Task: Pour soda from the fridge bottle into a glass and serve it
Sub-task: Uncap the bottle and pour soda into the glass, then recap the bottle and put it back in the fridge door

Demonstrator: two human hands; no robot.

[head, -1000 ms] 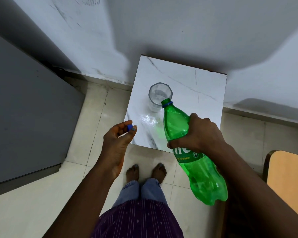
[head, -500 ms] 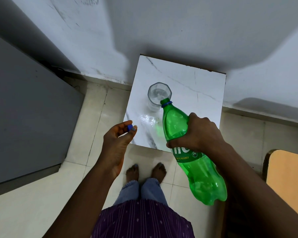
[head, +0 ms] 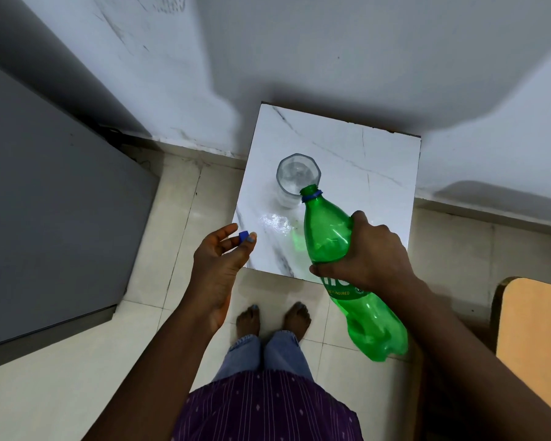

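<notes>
The bottle (head: 326, 237) is gripped by the right hand (head: 371, 254) and tilted, mouth at the glass (head: 296, 178) rim, while the cap (head: 243, 236) is pinched in the left hand (head: 218, 265).

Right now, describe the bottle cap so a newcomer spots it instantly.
Start at the white marble-look table against the wall. Just off its near-left corner is the left hand, palm up. The cap is the small blue piece pinched at its fingertips, matching the blue ring on the green bottle.

top (head: 268, 409): purple, pale woven dots | jeans (head: 264, 354): light blue, frayed hems | feet (head: 296, 319): bare
</notes>
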